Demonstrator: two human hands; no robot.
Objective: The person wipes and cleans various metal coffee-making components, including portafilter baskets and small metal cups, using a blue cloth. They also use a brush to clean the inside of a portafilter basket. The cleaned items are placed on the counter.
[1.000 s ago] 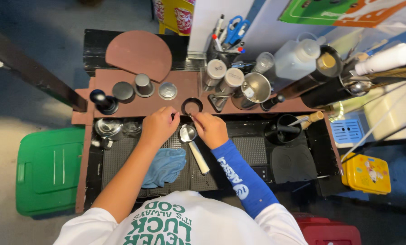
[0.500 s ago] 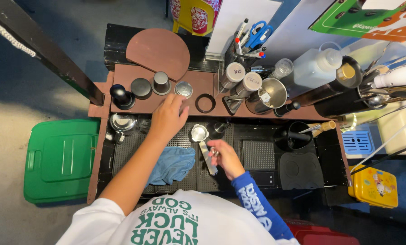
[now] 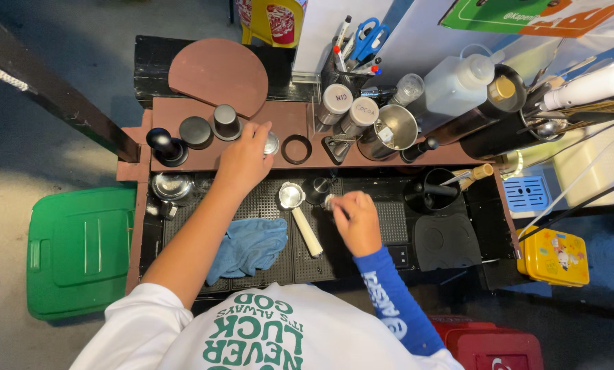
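Two hands at work over the table (image 3: 183, 130); landmark is the portafilter (image 3: 300, 216), lying on the black drip mat with its pale handle pointing toward me. Left hand (image 3: 244, 159) sits up-left of its basket, fingers curled over a small round metal lid (image 3: 271, 143) on the brown shelf. Right hand (image 3: 355, 220) is just right of the handle, closed on something small and shiny, possibly a brush; I can't resolve it. Blue cloth (image 3: 246, 247) lies left of the handle.
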